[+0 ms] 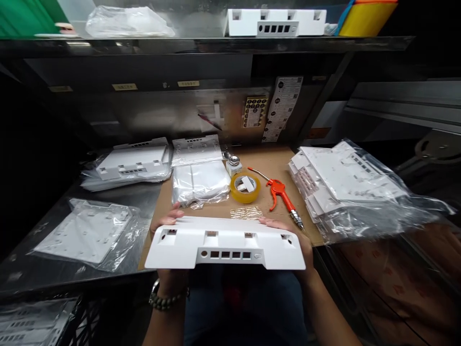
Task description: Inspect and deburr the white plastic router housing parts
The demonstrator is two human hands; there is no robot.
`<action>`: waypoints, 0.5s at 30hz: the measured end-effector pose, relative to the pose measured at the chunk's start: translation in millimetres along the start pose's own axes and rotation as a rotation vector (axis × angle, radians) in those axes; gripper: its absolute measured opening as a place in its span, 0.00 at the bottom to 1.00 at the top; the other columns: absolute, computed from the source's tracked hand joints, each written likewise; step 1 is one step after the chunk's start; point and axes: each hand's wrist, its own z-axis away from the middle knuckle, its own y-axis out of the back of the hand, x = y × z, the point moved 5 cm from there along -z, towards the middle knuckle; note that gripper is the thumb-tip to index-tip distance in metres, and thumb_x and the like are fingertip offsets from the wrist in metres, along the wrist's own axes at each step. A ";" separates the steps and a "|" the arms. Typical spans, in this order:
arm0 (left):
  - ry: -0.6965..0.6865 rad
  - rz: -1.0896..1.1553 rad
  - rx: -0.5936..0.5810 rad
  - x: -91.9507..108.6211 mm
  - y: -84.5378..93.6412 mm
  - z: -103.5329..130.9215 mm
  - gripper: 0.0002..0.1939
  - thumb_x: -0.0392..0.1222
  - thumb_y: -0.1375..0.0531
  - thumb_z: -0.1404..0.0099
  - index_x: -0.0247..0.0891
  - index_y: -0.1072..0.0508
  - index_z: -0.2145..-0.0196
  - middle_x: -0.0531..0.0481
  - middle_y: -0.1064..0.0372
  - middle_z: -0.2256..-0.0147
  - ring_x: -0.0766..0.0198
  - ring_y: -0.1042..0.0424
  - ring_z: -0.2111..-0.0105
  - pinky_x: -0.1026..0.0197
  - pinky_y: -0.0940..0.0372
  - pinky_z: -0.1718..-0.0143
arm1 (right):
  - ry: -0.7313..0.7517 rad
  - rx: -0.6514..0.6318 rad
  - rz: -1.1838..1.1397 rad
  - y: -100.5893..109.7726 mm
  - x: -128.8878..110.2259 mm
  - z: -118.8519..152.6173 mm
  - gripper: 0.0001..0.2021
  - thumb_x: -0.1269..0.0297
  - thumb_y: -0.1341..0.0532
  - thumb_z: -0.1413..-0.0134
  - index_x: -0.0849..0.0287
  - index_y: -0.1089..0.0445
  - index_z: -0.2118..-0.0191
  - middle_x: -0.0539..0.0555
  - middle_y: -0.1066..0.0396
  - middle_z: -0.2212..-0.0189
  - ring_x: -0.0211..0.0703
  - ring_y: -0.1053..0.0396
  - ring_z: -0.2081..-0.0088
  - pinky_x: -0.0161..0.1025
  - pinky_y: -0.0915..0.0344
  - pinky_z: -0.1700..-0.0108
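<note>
You hold a white plastic housing [225, 242] in both hands at the near edge of the surface [259, 161], its slotted side facing you and a row of small square ports along its lower middle. Your left hand [166, 222] has its grip closed on the housing's left end, fingertips curled over the top edge; your right hand [288, 228] grips the right end the same way, mostly hidden behind the part. Just beyond the housing lies a roll of yellow tape [245, 187], with an orange air blow gun [281, 194] beside it to the right. Bagged white parts [200, 180] sit behind the tape, a larger bagged stack [345, 185] lies at the right, and a bagged flat plate [86, 230] rests at the left. Another white housing [275, 22] stands on the shelf above.
</note>
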 end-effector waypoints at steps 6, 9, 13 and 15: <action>0.294 0.196 0.153 -25.0 13.5 2.9 0.53 0.76 0.28 0.61 0.49 0.28 0.41 0.45 0.37 0.33 0.46 0.46 0.29 0.49 0.47 0.30 | 0.017 0.033 0.005 9.9 -7.5 -4.7 0.14 0.56 0.36 0.35 0.45 0.23 0.46 0.53 0.20 0.47 0.58 0.22 0.45 0.56 0.25 0.40; 0.891 0.374 0.219 -35.1 19.8 19.9 0.46 0.79 0.36 0.49 0.44 0.26 0.43 0.39 0.30 0.38 0.41 0.41 0.31 0.41 0.37 0.36 | 0.075 0.006 0.058 12.1 -16.3 -7.1 0.15 0.60 0.37 0.33 0.43 0.25 0.43 0.52 0.21 0.46 0.56 0.23 0.44 0.57 0.25 0.40; 1.389 0.488 0.228 -17.3 26.2 34.6 0.33 0.64 0.40 0.36 0.36 0.26 0.45 0.34 0.19 0.57 0.36 0.26 0.43 0.35 0.29 0.46 | 0.275 -0.168 0.123 3.3 -20.2 -18.3 0.20 0.68 0.38 0.34 0.46 0.28 0.39 0.52 0.23 0.44 0.52 0.24 0.43 0.56 0.27 0.39; 1.412 0.484 0.321 -5.7 31.8 30.7 0.27 0.49 0.42 0.35 0.31 0.27 0.44 0.34 0.18 0.62 0.37 0.20 0.51 0.35 0.26 0.50 | 0.278 -0.291 0.236 -5.7 -9.4 -35.6 0.18 0.67 0.41 0.32 0.49 0.27 0.40 0.52 0.23 0.43 0.50 0.26 0.41 0.54 0.28 0.37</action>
